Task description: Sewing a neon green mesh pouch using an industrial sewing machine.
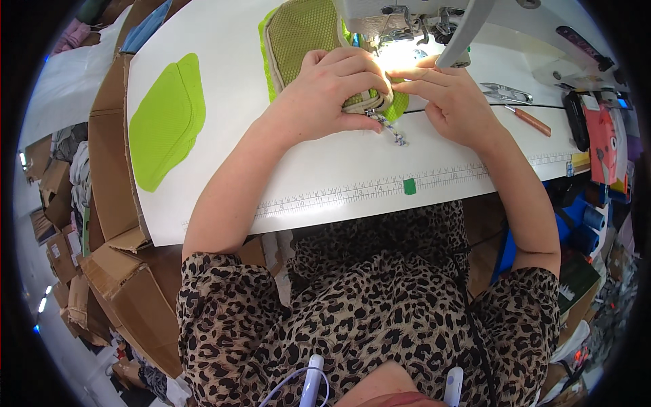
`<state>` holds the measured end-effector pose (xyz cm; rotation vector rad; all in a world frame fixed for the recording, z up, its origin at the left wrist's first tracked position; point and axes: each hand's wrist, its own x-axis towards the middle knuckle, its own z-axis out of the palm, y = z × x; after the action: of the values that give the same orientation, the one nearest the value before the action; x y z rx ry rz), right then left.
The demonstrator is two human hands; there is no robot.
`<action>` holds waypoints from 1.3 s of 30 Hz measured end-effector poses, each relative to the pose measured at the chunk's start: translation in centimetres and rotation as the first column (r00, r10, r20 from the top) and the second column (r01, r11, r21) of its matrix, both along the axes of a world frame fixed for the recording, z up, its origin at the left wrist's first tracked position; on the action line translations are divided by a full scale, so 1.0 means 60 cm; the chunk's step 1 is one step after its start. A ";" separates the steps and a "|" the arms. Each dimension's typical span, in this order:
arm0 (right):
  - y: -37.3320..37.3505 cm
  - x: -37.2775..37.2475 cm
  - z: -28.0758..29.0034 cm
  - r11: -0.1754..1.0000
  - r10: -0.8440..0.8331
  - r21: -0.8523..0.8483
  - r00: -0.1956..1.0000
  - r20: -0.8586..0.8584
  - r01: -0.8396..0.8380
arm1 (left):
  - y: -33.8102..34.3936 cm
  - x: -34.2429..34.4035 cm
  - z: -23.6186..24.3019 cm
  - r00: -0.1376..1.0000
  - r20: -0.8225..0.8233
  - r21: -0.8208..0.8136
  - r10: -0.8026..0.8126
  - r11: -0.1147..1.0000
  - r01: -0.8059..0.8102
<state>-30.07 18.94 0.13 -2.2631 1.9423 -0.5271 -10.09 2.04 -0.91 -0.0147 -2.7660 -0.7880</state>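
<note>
2 hands (329, 91), 1 mesh piece (302, 41)

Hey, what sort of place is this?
Probably a sewing workshop: there's a sewing machine over the white table, olive mesh fabric close to it, and metal snips lying on the right.

On the white table (224, 41) there lie overlapping green cloth pieces (166, 125) at the left, an olive mesh piece (302, 41) over more green cloth (399, 106) in the middle, small metal scissors (505, 93) and an orange-handled tool (532, 122) at the right, and, along the near edge, a ruler strip (359, 192) with green tape (409, 186).
</note>
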 end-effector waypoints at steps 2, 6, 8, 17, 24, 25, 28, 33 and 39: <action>0.000 0.001 0.000 0.999 0.004 -0.035 1.000 -0.006 -0.004 | 0.000 -0.001 -0.003 1.000 -0.014 -0.007 0.003 1.000 -0.003; -0.002 -0.001 0.004 0.999 -0.006 -0.048 1.000 -0.006 0.005 | -0.001 -0.001 -0.003 1.000 -0.030 -0.007 0.000 1.000 0.000; -0.001 -0.005 0.008 0.999 -0.017 -0.028 0.995 0.093 0.020 | 0.000 -0.001 -0.003 1.000 -0.026 -0.011 0.008 1.000 -0.008; -0.008 0.012 0.002 0.996 0.055 -0.075 0.988 0.142 -0.045 | 0.002 0.001 0.002 1.000 0.009 0.018 0.017 1.000 -0.018; -0.010 0.015 0.005 0.999 0.012 -0.047 0.990 0.139 -0.006 | -0.011 0.007 0.011 0.996 0.044 0.085 -0.075 0.994 0.071; -0.009 0.016 0.004 0.999 0.006 -0.043 0.990 0.143 0.000 | -0.011 0.010 0.011 0.997 0.042 0.084 -0.070 0.994 0.066; -0.007 0.016 0.008 1.000 -0.018 -0.008 0.988 0.153 0.020 | -0.010 0.012 0.012 0.998 0.036 0.113 -0.053 0.992 0.049; 0.004 0.001 -0.014 0.978 -0.191 -0.003 0.909 0.371 0.207 | -0.008 0.011 0.006 0.997 0.068 0.074 -0.022 0.997 0.017; 0.005 0.000 -0.005 0.989 -0.140 -0.003 0.961 0.240 0.145 | -0.009 0.011 0.000 0.999 0.028 0.048 -0.018 0.999 0.017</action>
<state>-30.09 19.27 -0.18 -1.9728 1.9923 -0.7992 -9.46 1.48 -0.90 -0.0191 -2.7764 -0.8649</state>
